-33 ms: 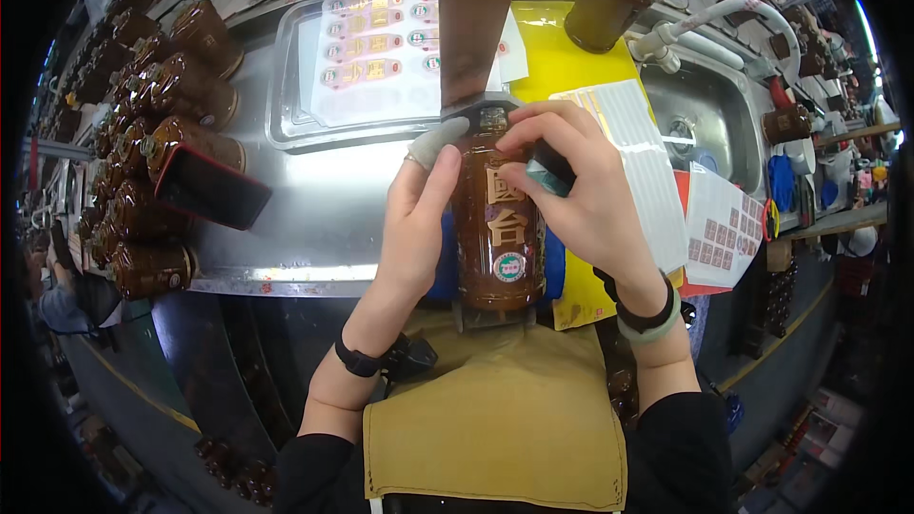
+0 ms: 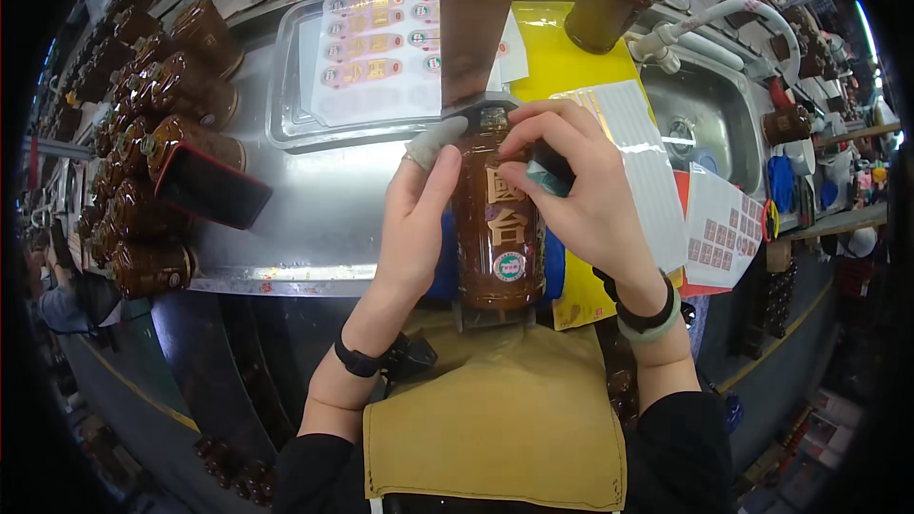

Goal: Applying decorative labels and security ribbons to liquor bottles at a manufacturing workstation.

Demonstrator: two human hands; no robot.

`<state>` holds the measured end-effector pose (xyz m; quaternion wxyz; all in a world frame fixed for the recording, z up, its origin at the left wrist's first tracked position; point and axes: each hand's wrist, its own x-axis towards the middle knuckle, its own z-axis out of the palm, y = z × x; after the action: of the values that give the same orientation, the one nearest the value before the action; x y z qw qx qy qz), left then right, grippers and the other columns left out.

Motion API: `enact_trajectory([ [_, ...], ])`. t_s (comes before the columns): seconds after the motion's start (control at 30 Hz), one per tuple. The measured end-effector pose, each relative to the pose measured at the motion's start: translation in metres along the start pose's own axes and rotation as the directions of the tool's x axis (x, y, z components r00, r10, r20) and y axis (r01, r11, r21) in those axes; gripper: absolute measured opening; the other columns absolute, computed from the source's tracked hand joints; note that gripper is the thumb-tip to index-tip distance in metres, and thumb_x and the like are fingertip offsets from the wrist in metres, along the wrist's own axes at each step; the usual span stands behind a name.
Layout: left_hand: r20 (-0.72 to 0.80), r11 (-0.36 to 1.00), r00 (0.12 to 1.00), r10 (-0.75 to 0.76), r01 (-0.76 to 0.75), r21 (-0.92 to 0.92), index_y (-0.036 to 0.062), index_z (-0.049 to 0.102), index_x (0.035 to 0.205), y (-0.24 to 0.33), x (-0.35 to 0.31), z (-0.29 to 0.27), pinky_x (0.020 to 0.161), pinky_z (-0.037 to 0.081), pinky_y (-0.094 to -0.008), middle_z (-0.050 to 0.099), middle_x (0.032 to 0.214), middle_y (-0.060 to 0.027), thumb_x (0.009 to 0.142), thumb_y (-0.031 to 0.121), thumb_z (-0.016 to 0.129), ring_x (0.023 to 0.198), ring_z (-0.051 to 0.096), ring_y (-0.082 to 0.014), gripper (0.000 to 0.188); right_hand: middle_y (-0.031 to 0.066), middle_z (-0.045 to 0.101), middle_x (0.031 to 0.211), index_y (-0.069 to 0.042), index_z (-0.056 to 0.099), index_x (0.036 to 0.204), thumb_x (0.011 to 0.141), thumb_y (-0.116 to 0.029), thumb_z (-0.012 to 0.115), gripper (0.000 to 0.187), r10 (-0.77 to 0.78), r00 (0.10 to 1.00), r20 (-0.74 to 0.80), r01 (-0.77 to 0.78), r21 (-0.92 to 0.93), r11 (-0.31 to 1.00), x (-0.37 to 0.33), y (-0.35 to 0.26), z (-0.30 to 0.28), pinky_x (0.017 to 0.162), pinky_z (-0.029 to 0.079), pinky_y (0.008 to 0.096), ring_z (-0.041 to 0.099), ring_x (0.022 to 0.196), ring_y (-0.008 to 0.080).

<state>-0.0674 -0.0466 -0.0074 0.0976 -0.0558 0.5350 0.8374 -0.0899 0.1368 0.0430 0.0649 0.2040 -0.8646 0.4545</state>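
A glossy brown bottle [image 2: 473, 271] with raised gold characters and a round green-and-white emblem lies in front of me, its neck pointing away, in a stand with blue pads [image 2: 554, 266]. My left hand [image 2: 416, 200] grips its left side near the shoulder, thumb against the glass, a pale grey cot on one finger. Over the bottle's right shoulder, my right hand [image 2: 595, 195] is curled, its thumb and fingertips close together at the surface. A small teal piece [image 2: 545, 178] is tucked in that hand; its exact kind is unclear.
Label sheets [image 2: 367, 67] lie in a metal tray [image 2: 286, 124] at the back left. A dark phone [image 2: 214, 190] leans against several brown bottles [image 2: 171, 148]. To the right are a yellow board [image 2: 552, 29], white strip sheets [image 2: 628, 152] and a sink [image 2: 714, 124]. A brown upright post [image 2: 481, 19] rises behind the bottle.
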Motion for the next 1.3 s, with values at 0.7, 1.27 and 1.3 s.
enact_trajectory([
  [0.7, 0.064, 0.983, 0.989, 0.132, -0.139, 0.123, -0.003, 0.046, 0.145, -0.005, 0.0, 0.006, 0.107, 0.046, -0.0351, 0.057, 0.139, -0.0151, 0.096, 0.007, 0.071, 0.128, 0.055, -0.0201, 0.055, 0.0117, 0.063, 0.097, -0.006, 0.065, 0.097, 0.078, 0.001, 0.074, 0.022, -0.027, 0.998, -0.058, 0.019, -0.126, 0.992, 0.005, -0.005, 0.005, 0.083, 0.05, 0.0415, 0.062, 0.097, 0.0338],
  [1.27, 0.078, 0.992, 0.993, 0.085, -0.092, 0.081, 0.0011, 0.045, 0.148, -0.007, 0.0, 0.008, 0.11, 0.044, -0.0343, 0.056, 0.142, -0.0122, 0.102, 0.008, 0.062, 0.131, 0.053, -0.0187, 0.049, 0.0138, 0.056, 0.124, -0.006, 0.06, 0.133, 0.091, -0.027, 0.078, 0.05, 0.487, 0.872, -0.052, -0.421, 0.429, 0.799, -0.033, 0.019, 0.029, 0.098, 0.046, 0.0346, 0.055, 0.116, 0.0253],
  [1.3, 0.068, 0.996, 0.995, 0.066, -0.07, 0.056, 0.0015, 0.045, 0.149, -0.008, -0.001, 0.007, 0.112, 0.042, -0.0347, 0.055, 0.144, -0.0112, 0.104, 0.009, 0.06, 0.131, 0.053, -0.0184, 0.048, 0.0138, 0.056, 0.124, -0.006, 0.06, 0.133, 0.091, -0.027, 0.078, 0.05, 0.486, 0.873, -0.048, -0.421, 0.43, 0.799, -0.032, 0.018, 0.028, 0.098, 0.046, 0.0346, 0.055, 0.116, 0.0253],
])
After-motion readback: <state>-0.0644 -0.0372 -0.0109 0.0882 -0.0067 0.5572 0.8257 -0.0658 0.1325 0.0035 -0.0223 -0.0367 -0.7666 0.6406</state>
